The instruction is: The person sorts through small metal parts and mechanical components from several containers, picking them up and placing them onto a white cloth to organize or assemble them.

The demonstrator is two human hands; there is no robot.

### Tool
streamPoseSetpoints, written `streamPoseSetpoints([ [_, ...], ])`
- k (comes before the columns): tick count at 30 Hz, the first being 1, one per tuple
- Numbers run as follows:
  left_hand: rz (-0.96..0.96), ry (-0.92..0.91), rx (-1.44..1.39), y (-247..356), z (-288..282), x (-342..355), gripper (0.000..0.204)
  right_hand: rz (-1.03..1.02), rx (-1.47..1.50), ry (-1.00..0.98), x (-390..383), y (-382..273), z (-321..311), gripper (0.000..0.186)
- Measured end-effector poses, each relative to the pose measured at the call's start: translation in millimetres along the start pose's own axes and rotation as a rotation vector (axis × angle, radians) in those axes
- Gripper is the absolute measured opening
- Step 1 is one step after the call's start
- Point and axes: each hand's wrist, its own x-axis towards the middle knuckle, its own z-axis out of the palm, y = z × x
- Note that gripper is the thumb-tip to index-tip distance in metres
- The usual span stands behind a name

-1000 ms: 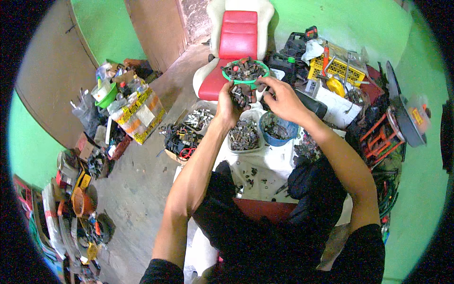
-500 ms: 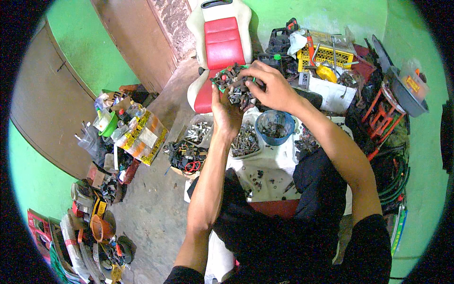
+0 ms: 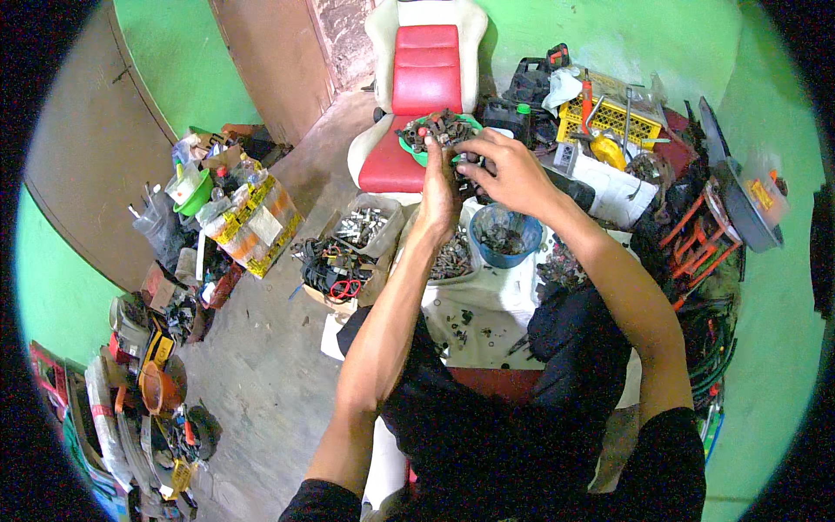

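Matt parts (image 3: pixel 445 127); smooth seat (image 3: pixel 426 78)

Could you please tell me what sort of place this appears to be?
Probably a small workshop or storeroom, though I can't be certain: there is a green basin heaped with small dark parts, a blue bucket holding more, and a cluttered yellow crate.

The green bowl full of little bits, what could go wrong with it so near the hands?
The green bowl is heaped with dark parts, so a bump from the left hand might spill some onto the red seat. Small bits between that hand and the right hand could slip and perhaps get lost in the blue tub.
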Motion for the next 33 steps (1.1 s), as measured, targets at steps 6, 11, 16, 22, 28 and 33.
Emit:
streamPoseSetpoints([
  [6,-0.012,0.010,0.026,-4,-2,0,0.081,0.178,0.162,-0.041,2,-3,-1,0.022],
  [11,-0.046,0.006,0.036,-3,0,-2,0.079,0.298,0.251,-0.063,0,7,7,0.019],
  [16,-0.064,0.007,0.026,0,5,-4,0.078,0.172,0.287,0.000,-3,21,15,0.020],
  [22,-0.074,0.001,0.042,-1,4,-4,0.074,0.272,0.282,-0.069,-3,17,16,0.022],
  [28,-0.036,0.010,0.082,-3,3,-2,0.070,0.154,0.090,-0.008,-2,12,13,0.023],
  [33,-0.063,-0.015,0.072,-4,-1,-1,0.072,0.230,0.186,-0.010,-1,10,13,0.024],
])
